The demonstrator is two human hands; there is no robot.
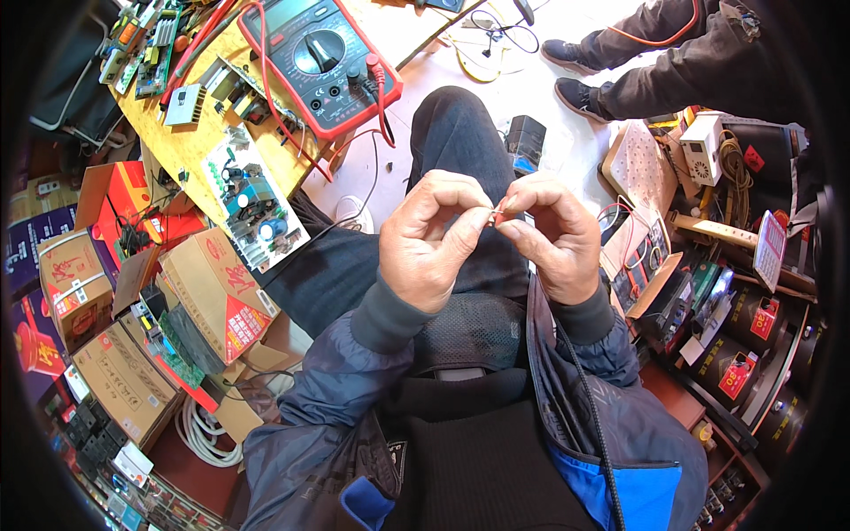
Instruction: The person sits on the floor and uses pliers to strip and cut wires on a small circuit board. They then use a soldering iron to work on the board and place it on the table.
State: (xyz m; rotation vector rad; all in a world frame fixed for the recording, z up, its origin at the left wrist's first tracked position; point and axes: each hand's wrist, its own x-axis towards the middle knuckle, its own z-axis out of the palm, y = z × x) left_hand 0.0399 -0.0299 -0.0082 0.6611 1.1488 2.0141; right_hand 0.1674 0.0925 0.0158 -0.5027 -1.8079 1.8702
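Note:
Over my lap, my left hand and my right hand meet fingertip to fingertip, each closed in a pinch. Between the thumbs and forefingers is a tiny reddish piece with a pale, shiny bit, too small to name exactly. Fingertips cover most of it. Up and left of my hands, a red-rimmed multimeter with a dark dial lies on the yellow wooden table. A white-edged circuit board with blue capacitors rests at the table's near edge, left of my left hand.
More circuit boards crowd the table's far left. Cardboard boxes and a coil of white cable are at my left. A white device, a calculator and shelved goods fill the right. Another person's shoes are on the floor ahead.

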